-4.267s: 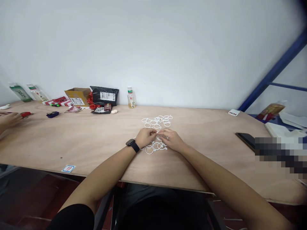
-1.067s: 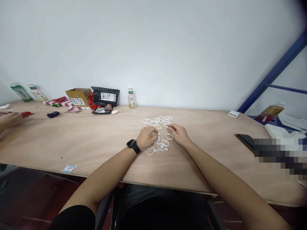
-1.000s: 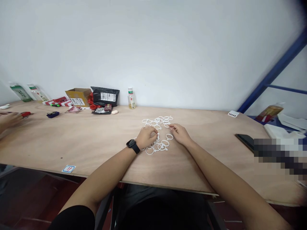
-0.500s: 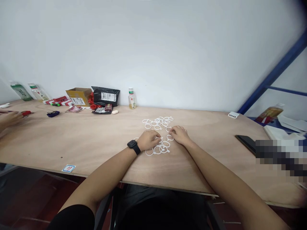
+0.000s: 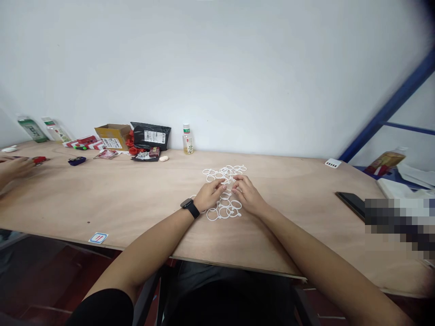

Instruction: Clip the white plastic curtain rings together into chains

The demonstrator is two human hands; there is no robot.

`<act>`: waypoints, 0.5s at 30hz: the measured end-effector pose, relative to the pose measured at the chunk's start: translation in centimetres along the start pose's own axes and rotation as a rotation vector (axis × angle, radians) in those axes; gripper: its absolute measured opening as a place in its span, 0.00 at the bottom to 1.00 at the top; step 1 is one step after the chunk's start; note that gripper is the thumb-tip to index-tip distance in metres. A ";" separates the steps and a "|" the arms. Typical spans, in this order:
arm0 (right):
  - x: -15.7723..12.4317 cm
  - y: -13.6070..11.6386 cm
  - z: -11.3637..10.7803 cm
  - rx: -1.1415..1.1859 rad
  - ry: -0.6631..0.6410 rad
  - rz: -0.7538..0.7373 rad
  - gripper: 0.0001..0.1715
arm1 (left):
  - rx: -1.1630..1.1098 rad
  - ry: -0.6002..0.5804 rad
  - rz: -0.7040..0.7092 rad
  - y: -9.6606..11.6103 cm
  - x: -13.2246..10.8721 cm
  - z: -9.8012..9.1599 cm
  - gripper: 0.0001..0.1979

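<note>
Several small white plastic rings lie on the plywood table [image 5: 136, 199]: a loose heap [image 5: 224, 171] farther out and a linked cluster [image 5: 224, 209] close to me. My left hand [image 5: 210, 194], a black watch on its wrist, and my right hand [image 5: 247, 194] meet between the two groups. Their fingertips pinch together on a white ring at about the middle. Both hands rest low on the table, touching the near cluster.
Far left on the table are a cardboard box [image 5: 112, 136], a black bag [image 5: 151, 135], red packets and a small bottle [image 5: 186, 139]. Another person's hand [image 5: 12, 167] rests at the left edge. A black phone [image 5: 351, 201] lies right; a blue shelf frame [image 5: 390, 104] stands beyond.
My right hand reached out to the far heap, came back with a ring, and now both hands have lifted slightly and met over the rings. The near cluster has grown.
</note>
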State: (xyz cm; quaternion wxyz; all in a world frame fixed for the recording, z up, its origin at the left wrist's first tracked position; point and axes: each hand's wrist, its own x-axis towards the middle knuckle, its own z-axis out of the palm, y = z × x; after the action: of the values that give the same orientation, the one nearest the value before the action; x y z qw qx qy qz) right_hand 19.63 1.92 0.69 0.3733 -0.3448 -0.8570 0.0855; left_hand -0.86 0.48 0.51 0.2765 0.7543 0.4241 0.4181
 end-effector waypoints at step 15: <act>-0.3 -1.6 0.1 0.314 0.060 0.175 0.11 | 0.183 -0.056 0.211 0.9 -0.2 -0.4 0.15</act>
State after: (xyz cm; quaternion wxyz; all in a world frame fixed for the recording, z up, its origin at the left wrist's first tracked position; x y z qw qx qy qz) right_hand 18.83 0.55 1.11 0.4391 -0.3581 -0.7882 0.2403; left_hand -0.86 -0.05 1.30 0.1728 0.8282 0.3707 0.3832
